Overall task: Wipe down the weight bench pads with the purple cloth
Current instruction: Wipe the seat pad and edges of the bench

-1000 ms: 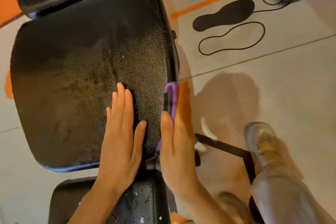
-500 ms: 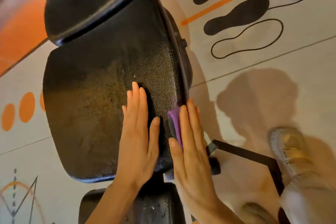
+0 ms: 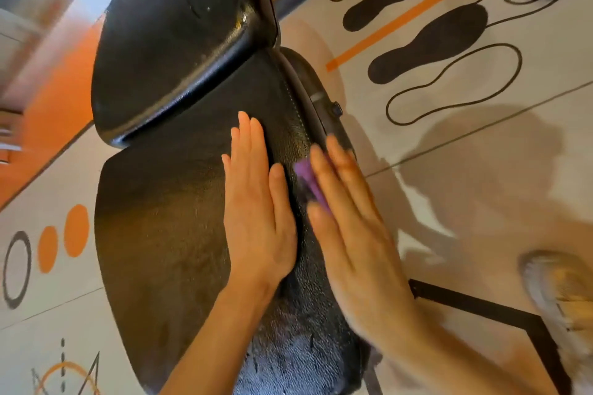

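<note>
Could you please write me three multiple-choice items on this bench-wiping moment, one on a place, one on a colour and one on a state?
1. Where is the purple cloth?
A. Under the right hand, at the right edge of the seat pad
B. On the floor
C. Draped over the back pad

2. What colour is the floor stripe beside the footprint shapes?
A. Blue
B. Orange
C. Green

3. How is the left hand lying?
A. Clenched in a fist
B. Flat, fingers straight, on the seat pad
C. Raised off the bench

Answers: 1 A, purple peeks out beneath the fingers; 2 B, the stripe is orange; 3 B, the palm rests flat.
</note>
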